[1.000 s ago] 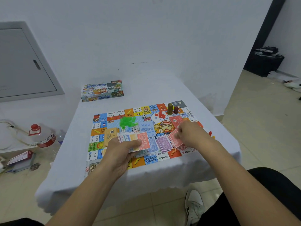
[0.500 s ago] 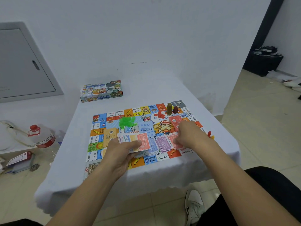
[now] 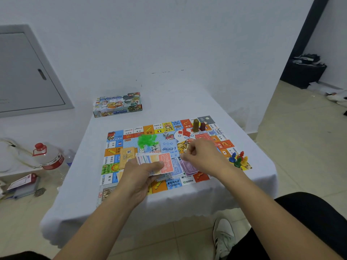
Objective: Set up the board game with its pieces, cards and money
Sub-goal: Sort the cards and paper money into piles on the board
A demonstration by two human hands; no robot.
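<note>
Paper banknotes fan out, gripped under the left hand thumb; right hand fingers curl empty just above purple notes.

Readable numbers and words on a game board and its play money.

The red banknote at the front of the fan held in the left hand reads "10000". Along the board's near edge, one square shows "2000" and the next "1600", each after a small round sign. On its left edge, squares read "2200", "1200" and "2400". On the far edge are "2200", "3000" and "700". Near the centre, above a cartoon figure, is "DA XION". Chinese characters fill many squares and the game box, too small to read.
</note>
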